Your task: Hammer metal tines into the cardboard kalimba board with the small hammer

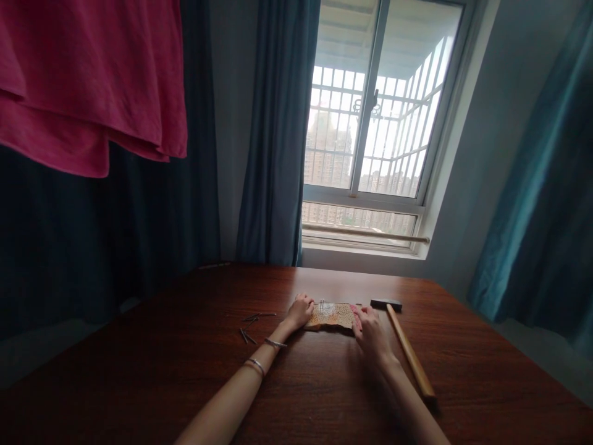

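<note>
The left hand (302, 310) and right hand (369, 329) pinched opposite ends of the spotted board (334, 316), apparently steadying it; using the hammer (409, 351) at right would call for freeing one.

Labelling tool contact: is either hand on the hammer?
No, the hammer lies on the table; left hand and right hand hold the board.

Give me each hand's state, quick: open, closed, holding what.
Left hand: closed, holding the left end of the spotted board.
Right hand: closed, holding its right end.
</note>
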The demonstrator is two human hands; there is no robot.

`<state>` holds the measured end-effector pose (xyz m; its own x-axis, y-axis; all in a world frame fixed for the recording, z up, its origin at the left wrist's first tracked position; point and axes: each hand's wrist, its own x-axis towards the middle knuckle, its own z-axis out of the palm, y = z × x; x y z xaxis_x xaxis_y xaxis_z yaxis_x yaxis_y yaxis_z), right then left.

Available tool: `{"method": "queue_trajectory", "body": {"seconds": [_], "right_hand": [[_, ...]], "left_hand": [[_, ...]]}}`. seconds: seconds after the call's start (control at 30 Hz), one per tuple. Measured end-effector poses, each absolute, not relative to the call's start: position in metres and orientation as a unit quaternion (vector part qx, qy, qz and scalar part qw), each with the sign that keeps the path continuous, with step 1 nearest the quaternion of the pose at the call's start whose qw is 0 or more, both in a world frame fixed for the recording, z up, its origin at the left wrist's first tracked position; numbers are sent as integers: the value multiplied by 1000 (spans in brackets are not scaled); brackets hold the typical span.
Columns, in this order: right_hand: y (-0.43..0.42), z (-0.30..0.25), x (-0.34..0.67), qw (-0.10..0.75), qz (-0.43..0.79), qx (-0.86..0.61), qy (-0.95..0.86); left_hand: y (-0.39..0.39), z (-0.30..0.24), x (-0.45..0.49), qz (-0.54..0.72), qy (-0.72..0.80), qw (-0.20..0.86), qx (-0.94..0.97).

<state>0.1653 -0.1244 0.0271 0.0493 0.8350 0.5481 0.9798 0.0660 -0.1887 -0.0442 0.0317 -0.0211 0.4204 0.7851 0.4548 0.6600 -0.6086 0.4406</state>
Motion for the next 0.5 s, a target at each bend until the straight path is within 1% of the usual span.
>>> {"method": "queue_trajectory", "body": {"seconds": [0.17, 0.37, 0.5], "right_hand": [[-92, 15, 153, 303, -93, -615, -722], [-73, -5, 159, 294, -41, -606, -738], [-73, -8, 160, 304, -44, -609, -731]], "left_hand": [[27, -18, -45, 324, 427, 86, 840], [28, -19, -44, 322, 433, 76, 839], [29, -21, -44, 329, 428, 79, 838]]}}
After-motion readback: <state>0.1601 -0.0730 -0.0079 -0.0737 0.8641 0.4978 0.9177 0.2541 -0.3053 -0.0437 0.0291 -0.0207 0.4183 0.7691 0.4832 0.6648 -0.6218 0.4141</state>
